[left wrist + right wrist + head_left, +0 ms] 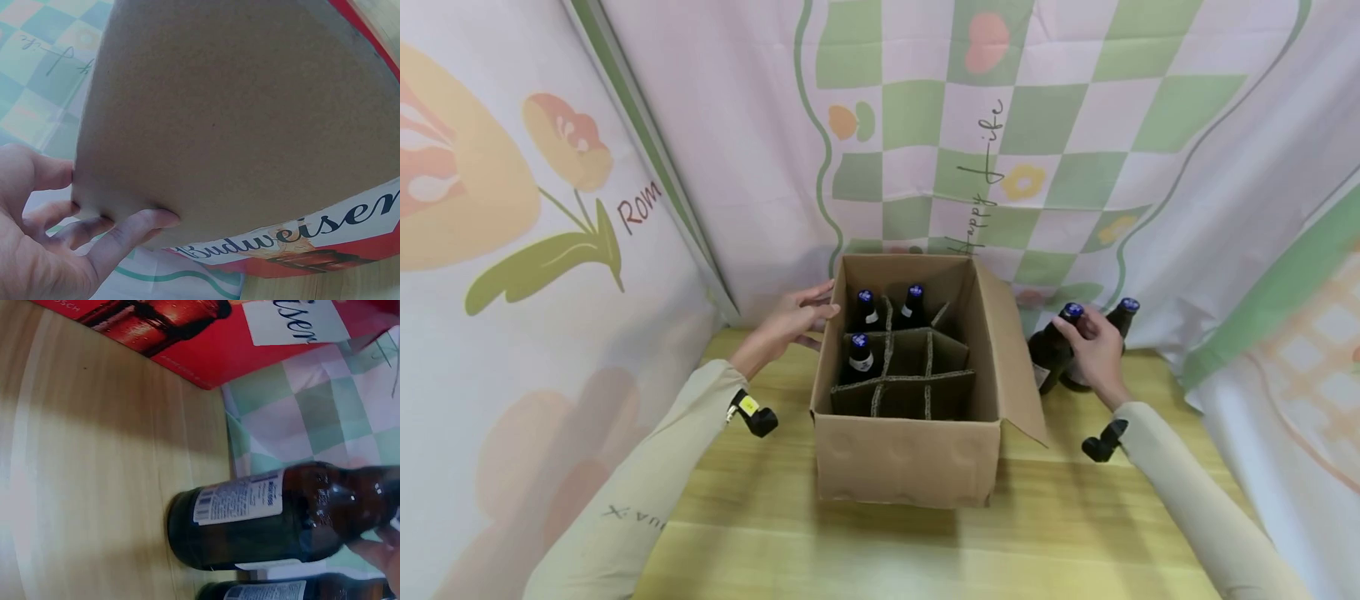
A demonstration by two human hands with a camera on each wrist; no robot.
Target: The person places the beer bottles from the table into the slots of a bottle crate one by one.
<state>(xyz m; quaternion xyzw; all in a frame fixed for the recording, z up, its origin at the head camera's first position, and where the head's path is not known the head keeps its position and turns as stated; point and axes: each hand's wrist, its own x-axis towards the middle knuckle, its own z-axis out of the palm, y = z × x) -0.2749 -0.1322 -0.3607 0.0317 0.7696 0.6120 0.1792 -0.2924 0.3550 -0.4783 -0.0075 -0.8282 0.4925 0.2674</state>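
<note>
An opened cardboard carton (906, 458) with cardboard dividers (925, 379) stands on the table. Two dark beer bottles with blue caps are in its far row, and another bottle (861, 365) is in the middle row at left. My left hand (782, 327) presses its spread fingertips against the carton's left side, close to the far corner; in the left wrist view they touch plain brown cardboard (219, 125). To the right of the carton, my right hand (1097, 354) grips a brown beer bottle (250, 519) by its neck, tilted slightly. A second bottle (269, 590) stands right beside it.
The carton's right flap (1011, 358) leans outward toward the held bottle. A wooden table (760, 517) lies under everything. Patterned curtains (917, 125) hang close behind and on both sides. The carton's outside is printed red and white (206, 356).
</note>
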